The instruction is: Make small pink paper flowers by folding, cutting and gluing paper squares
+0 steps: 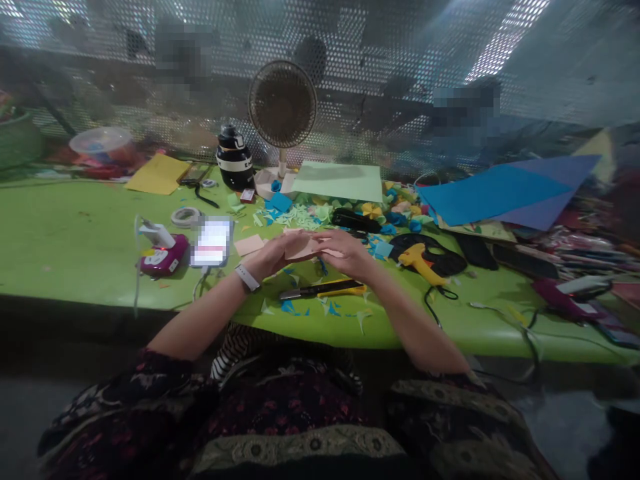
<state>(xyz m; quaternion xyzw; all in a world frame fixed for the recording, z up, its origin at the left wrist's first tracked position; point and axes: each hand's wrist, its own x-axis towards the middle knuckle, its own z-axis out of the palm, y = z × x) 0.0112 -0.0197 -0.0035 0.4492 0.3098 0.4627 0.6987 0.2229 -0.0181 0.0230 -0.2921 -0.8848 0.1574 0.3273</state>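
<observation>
"What fills most of the space?"

"The long, glossy bright-green table [75,247], with a large blue paper sheet [480,193] off to the right and a pale-green paper sheet [340,181] beyond the hands."

"And the hands themselves?"

"The left hand [280,252] slants in from the left, the right hand [346,253] from the right. Their fingers reach toward each other over the near part of the table."

"Anything long beneath them?"

"A slim yellow-and-black cutter knife [325,289], on the body's side of the hands, blade toward the left."

"Where's the thing they're handling?"

"Between them: a flat piece of pale-pink paper [299,247], bridging the two. Neither hand is nearer; the left touches its left end, the right its right end."

"Which way does it run?"

"Its long axis seems to lie sideways across the body, roughly in line with the knife. Fingers cover both ends, so I can't tell its full outline or whether either end is pointed."

"Smaller still?"

"A loose pale-pink paper rectangle [249,245] just beside the left hand."

"And the fingers?"

"Both sets look clamped on the paper, the right's slightly spread. The thumbs are hidden, so how firmly, I can't tell."
</observation>
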